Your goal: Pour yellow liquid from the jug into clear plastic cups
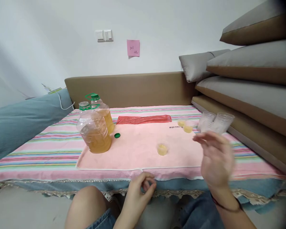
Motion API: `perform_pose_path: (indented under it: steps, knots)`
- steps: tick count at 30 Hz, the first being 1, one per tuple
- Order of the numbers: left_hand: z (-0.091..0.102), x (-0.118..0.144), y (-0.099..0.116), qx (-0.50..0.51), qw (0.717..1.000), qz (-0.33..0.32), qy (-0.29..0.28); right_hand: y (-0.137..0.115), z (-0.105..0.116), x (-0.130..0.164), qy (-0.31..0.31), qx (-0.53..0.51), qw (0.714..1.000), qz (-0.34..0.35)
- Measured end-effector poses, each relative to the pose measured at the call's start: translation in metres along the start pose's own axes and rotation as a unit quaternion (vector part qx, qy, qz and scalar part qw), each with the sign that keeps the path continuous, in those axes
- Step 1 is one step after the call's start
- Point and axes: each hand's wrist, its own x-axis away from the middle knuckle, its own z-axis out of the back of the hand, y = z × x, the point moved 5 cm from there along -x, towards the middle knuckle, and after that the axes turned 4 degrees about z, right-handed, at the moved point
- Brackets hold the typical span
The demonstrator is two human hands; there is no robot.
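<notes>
Near jug [98,141] at left: clear, upright, uncapped, part full of amber liquid; green cap [117,135] just right of it. Clear cup [162,149] right of centre, upright, some yellow liquid in. Two similar cups [188,129] farther right, just left of clear cup stacks [223,122].

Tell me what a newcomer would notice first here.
Probably the two large, clear plastic jugs of amber liquid at the left end of the pink cloth. Next, the long red plastic strip along the cloth's far edge, and the blurred, raised right hand near clear plastic cups.

1 head-worn camera looks forward and down.
</notes>
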Motion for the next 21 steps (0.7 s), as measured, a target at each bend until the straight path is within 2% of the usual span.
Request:
perform_pose_path:
  steps: [2, 4, 7, 11, 16, 21]
  knots:
    - [-0.015, -0.030, -0.005, 0.024, 1.000, 0.018, 0.000, 0.045, -0.007, -0.009, -0.026, 0.009, 0.996, -0.090]
    - [-0.027, -0.058, -0.014, 0.025, 0.999, 0.023, 0.016, 0.090, -0.008, -0.004, -0.056, 0.020, 0.978, -0.200]
    - [-0.040, -0.089, -0.030, 0.019, 0.997, 0.036, 0.067, 0.127, -0.006, 0.011, -0.096, 0.009, 0.956, -0.278]
    - [-0.054, -0.114, -0.042, 0.026, 0.992, 0.035, 0.122, 0.138, -0.007, 0.025, -0.137, -0.014, 0.929, -0.343]
    - [-0.071, -0.134, -0.041, 0.043, 0.992, 0.007, 0.118, 0.144, -0.016, 0.031, -0.151, -0.030, 0.906, -0.394]
    - [-0.079, -0.142, -0.036, 0.051, 0.992, -0.005, 0.115, 0.149, -0.021, 0.030, -0.144, -0.037, 0.896, -0.418]
